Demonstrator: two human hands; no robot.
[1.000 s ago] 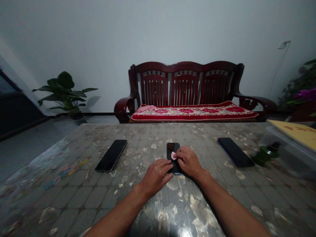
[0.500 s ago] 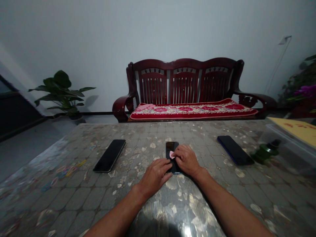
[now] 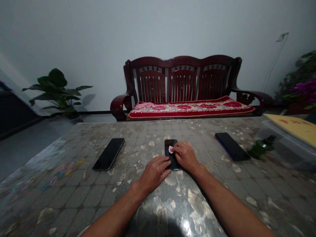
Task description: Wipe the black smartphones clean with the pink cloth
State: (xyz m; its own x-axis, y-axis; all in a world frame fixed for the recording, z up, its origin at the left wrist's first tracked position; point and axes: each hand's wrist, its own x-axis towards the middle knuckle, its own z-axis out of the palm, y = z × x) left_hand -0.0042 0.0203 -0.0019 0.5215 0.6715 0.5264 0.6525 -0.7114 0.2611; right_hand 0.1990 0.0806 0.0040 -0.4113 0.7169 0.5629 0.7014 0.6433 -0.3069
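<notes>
In the head view, a black smartphone [image 3: 170, 142] lies flat on the table in front of me, partly covered by both hands. My right hand [image 3: 185, 156] pinches a small pink cloth [image 3: 171, 149] against the phone's screen. From the other side my left hand [image 3: 155, 169] rests with its fingers stretched out over the phone's left edge, the thumb apart near its lower corner. A second black phone [image 3: 109, 154] lies off to the left. Over on the right is a dark phone with a blue edge [image 3: 232, 146].
The table [image 3: 98, 197] has a patterned cover. Colourful rubber bands [image 3: 66, 169] lie at its left. On the right stand a green bottle [image 3: 260, 148] and a clear plastic box [image 3: 283, 148] topped by a yellow sheet [image 3: 293, 125]. A wooden bench [image 3: 184, 79] is behind the table.
The whole view has shifted slightly. Both hands keep nearly the same place at the phone; the right hand and pink cloth have barely moved on the screen.
</notes>
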